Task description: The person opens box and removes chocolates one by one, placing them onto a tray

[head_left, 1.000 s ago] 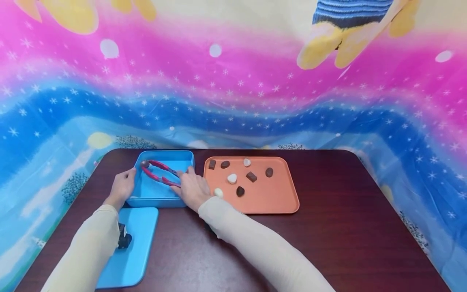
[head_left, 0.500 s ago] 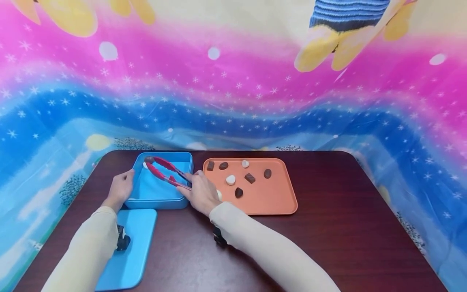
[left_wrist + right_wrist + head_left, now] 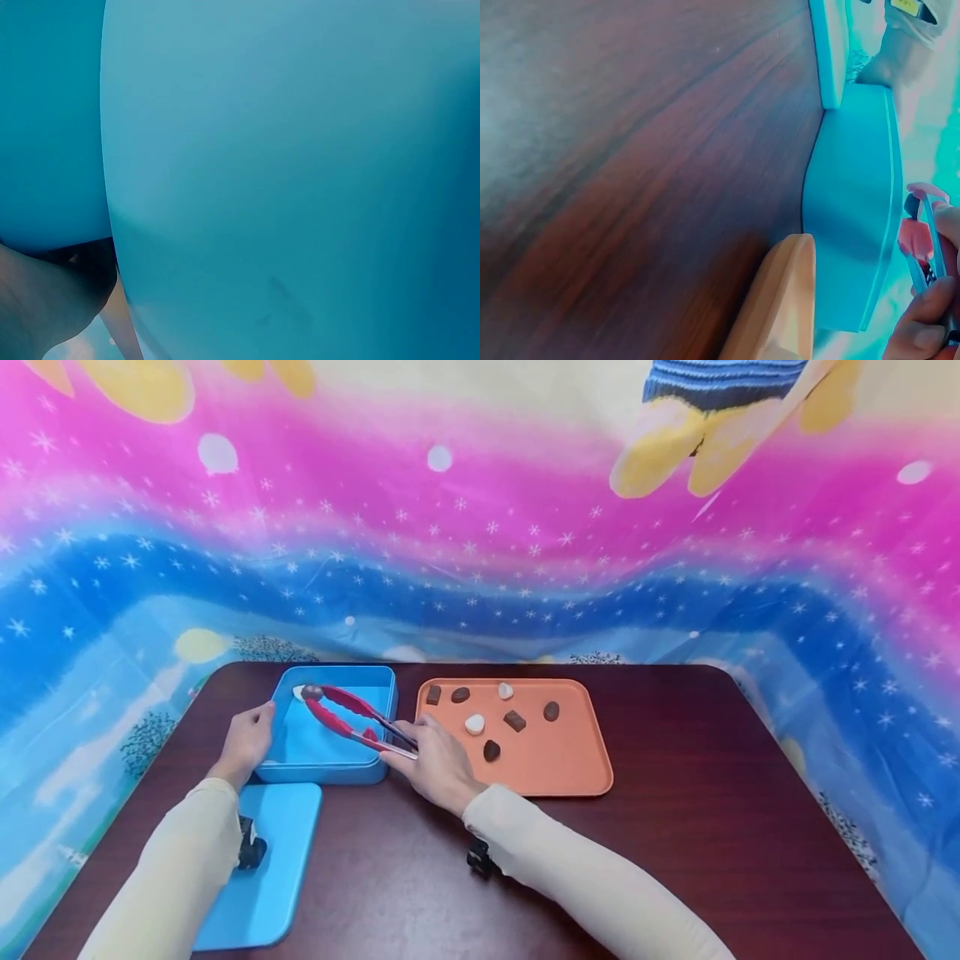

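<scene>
My right hand (image 3: 442,764) holds a pair of red-tipped tongs (image 3: 352,722) by the metal handles. Between the tong tips sits a round brown chocolate (image 3: 312,692), over the back left part of the blue box (image 3: 322,772). A white piece (image 3: 298,692) shows in that same corner, partly behind the chocolate. At the box's left wall, my left hand (image 3: 247,739) grips the side; its far fingers are hidden. In the right wrist view the tongs (image 3: 915,240) reach past the box rim with the dark chocolate (image 3: 912,206) between their tips.
An orange tray (image 3: 555,768) lies right of the box, with several brown chocolates (image 3: 514,721) and white heart-like pieces (image 3: 475,724) on it. A blue lid (image 3: 277,877) lies under my left forearm and fills most of the left wrist view. Patterned cloth hangs behind the table.
My right hand has drawn back toward the lower right. The tong tips, still around the brown chocolate, have shifted slightly right, and the white piece now shows in the corner. My left hand stays put.
</scene>
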### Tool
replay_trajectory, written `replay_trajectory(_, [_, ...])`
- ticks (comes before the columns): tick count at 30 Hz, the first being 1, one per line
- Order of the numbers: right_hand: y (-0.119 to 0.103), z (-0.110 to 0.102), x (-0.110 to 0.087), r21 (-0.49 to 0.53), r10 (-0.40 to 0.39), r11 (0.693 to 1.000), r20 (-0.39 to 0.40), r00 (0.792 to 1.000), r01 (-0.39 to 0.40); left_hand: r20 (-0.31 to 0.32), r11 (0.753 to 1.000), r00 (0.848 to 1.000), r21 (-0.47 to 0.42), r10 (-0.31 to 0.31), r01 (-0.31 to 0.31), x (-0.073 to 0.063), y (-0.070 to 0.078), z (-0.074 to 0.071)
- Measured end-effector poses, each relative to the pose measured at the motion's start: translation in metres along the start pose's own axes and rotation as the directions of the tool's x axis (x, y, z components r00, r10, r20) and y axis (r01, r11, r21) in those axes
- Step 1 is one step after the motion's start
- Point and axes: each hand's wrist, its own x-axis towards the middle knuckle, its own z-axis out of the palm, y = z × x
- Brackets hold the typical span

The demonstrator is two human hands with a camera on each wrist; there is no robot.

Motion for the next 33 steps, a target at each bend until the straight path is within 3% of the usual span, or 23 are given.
replay_trajectory(7, [0.004, -0.016, -0.01, 0.047, 0.0, 0.999, -0.012, 1.0, 0.001, 0.006, 1.0, 1.0, -0.01, 0.009, -0.009, 0.002, 0.002, -0.001])
replay_trajectory(21, [0.023, -0.039, -0.034, 0.015, -0.018, 1.0, -0.028, 0.999, 0.018, 0.01, 1.0, 1.0, -0.001, -0.007, 0.007, -0.003, 0.003, -0.001])
replay_trajectory(26, [0.034, -0.05, -0.045, -0.024, -0.047, 0.999, -0.067, 0.997, 0.046, 0.014, 1.0, 1.0, -0.002, 0.003, -0.003, -0.004, 0.002, -0.001])
replay_trajectory(33, [0.047, -0.066, -0.059, -0.056, -0.029, 0.998, -0.09, 0.996, 0.024, 0.006, 1.0, 1.0, 0.001, 0.001, -0.001, -0.003, 0.002, 0.0])
